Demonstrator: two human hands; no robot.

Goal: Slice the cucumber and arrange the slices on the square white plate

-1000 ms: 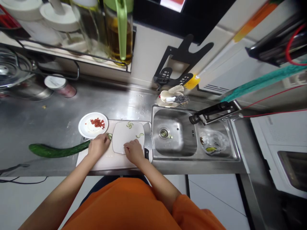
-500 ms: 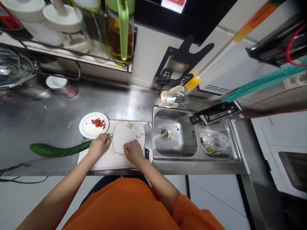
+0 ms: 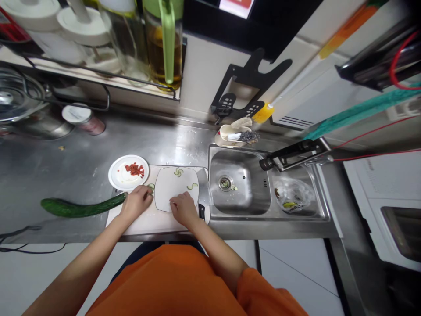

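My left hand is on the white cutting board, fingers curled and fingertips pinching at small cucumber slices beside the square white plate. My right hand rests over the plate's lower part, its fingers drawn together in a pinch; whatever is between them is too small to make out. Thin cucumber pieces form a pinwheel near the plate's top edge and an S-curve at its right. A long cucumber lies left of my left hand, one end behind it. The cleaver lies right of the plate.
A round white plate with chopped red pieces stands at the board's upper left. To the right is a steel sink with scraps at its drain, then a plastic bag. Jars and an oil bottle line a shelf above.
My left hand has shifted slightly at the cucumber slices, its fingertips drawn a little lower and more curled. My right hand stays in place over the plate.
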